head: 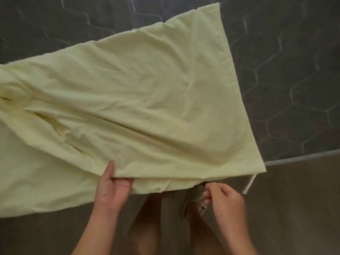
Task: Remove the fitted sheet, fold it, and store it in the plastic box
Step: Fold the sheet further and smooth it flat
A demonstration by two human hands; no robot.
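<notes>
The fitted sheet, pale yellow and folded to a long band, lies across the dark hexagon-patterned floor, with its near edge lifted at the person's feet and its left end running out of view. It looks thin and limp, a light cotton that creases wherever it is touched. It will sag and slide rather than hold a line, so I would take it by the hems and corners, where the cloth is doubled and the elastic gathers give the fingers something to bite on. The left hand grips the near hem, thumb lying straight on top and the fingers curled up beneath the cloth. The right hand, fingers curled tight, pinches a small shadowed bunch of cloth just under the same hem. That looks to me like the sheet's gathered corner, though the shade there makes it hard to be sure. The far right edge is straight and neat, while the left part is rumpled with deep folds. A thin white strip pokes out beside the right corner. The person's bare legs stand on the plain brown floor below, and I can't see any plastic box from here
</notes>
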